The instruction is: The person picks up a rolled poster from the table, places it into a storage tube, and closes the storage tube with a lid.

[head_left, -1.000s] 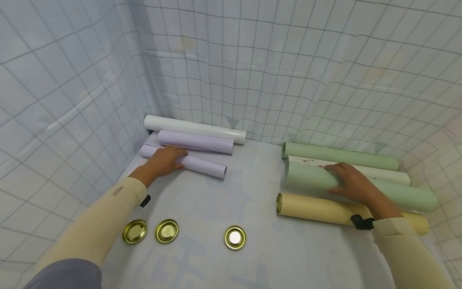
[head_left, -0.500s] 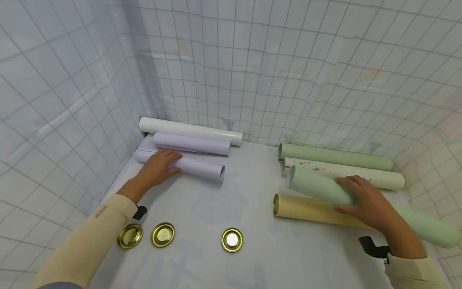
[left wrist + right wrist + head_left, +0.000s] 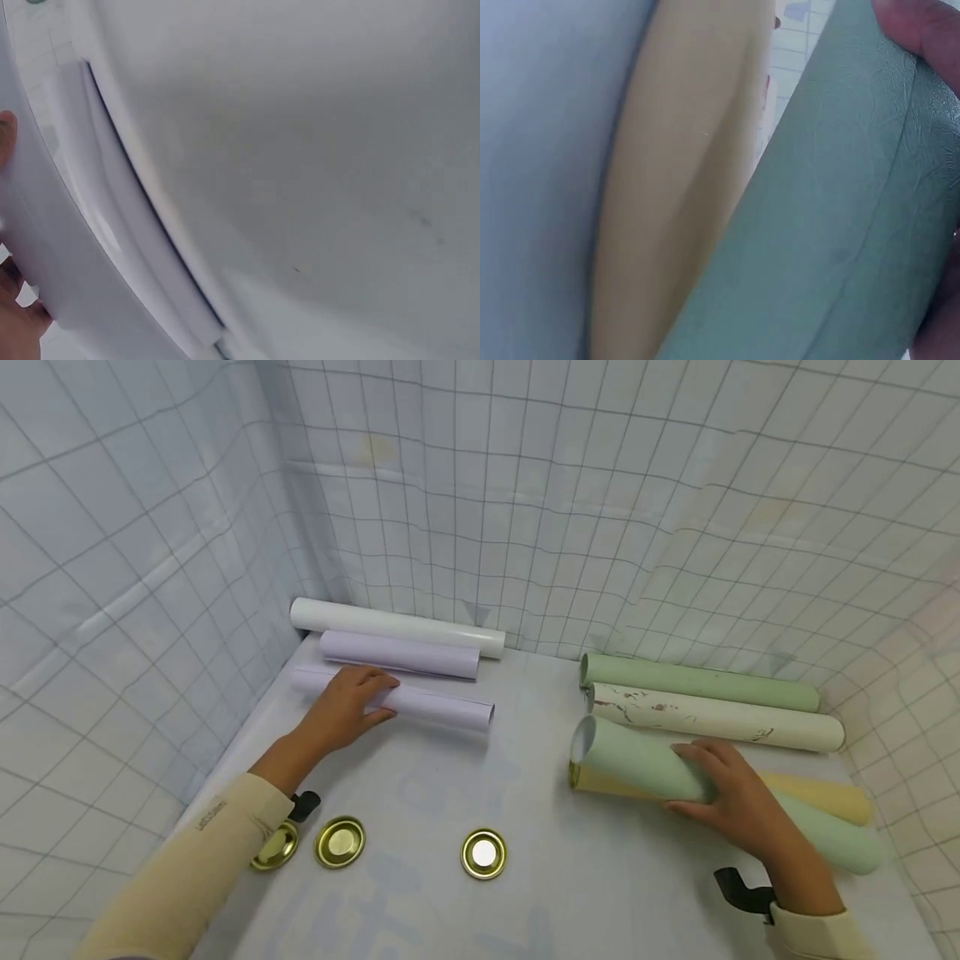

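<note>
In the head view, the left hand curls around a plain lavender roll, hollow at its right end, at the left of the surface. The right hand wraps fingers and thumb around a pale green roll, open at its left end, which slants across a yellow tube on the right. The surface is whitish with faint bluish markings; three shallow gold discs lie on it. Rolls line the back: a white roll, a second lavender roll, a darker green roll and a red-marked white tube. Pale, creased walls with a dark grid enclose everything.

In the left wrist view, fingertips press the smooth lavender roll along the left edge.

In the right wrist view, the green roll looks finely wrinkled, a long line running down it, the yellow tube beside it.
</note>
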Tool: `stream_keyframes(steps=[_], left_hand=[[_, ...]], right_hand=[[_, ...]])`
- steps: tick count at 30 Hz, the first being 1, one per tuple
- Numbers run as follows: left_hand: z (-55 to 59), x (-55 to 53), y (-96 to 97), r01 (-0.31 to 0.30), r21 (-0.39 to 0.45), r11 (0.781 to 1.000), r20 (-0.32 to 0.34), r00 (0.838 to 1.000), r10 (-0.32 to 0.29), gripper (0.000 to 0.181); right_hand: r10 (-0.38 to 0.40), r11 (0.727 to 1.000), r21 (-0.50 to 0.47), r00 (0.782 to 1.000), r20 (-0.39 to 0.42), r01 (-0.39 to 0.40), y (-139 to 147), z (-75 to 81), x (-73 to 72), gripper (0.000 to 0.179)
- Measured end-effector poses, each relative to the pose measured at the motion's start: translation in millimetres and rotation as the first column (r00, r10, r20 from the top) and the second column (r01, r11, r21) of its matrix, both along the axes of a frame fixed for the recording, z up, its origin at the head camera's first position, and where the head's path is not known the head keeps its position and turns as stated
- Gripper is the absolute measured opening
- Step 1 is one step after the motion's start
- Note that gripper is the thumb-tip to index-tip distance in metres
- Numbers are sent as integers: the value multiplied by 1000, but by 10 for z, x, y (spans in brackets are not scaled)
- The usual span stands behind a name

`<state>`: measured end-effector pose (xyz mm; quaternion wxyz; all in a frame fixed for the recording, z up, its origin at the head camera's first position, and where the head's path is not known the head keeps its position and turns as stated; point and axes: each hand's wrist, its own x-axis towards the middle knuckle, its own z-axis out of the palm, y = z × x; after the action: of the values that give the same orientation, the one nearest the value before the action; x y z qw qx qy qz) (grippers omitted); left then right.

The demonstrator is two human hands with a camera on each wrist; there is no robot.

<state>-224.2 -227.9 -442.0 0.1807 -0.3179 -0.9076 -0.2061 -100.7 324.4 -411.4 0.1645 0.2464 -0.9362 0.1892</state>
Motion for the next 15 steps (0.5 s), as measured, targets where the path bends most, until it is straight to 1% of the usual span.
stream_keyframes(steps=[4, 8, 10, 15], left_hand=[[95, 98, 84, 24, -12, 1000, -49, 998, -24, 47], [172, 198, 157, 51, -13, 999, -113, 992, -52, 48], [209, 247, 190, 67, -7, 998, -141, 988, -67, 49], [298, 380, 268, 100, 7, 995, -191, 977, -97, 51]], right_hand=[[3, 1000, -19, 1000, 25, -2, -55, -56, -16, 80], [9, 1000, -31, 999, 37, -7, -131, -108, -25, 79], [19, 999, -35, 1000, 19, -18, -175, -141, -29, 80], [62, 998, -20, 996, -64, -63, -271, -236, -34, 79]])
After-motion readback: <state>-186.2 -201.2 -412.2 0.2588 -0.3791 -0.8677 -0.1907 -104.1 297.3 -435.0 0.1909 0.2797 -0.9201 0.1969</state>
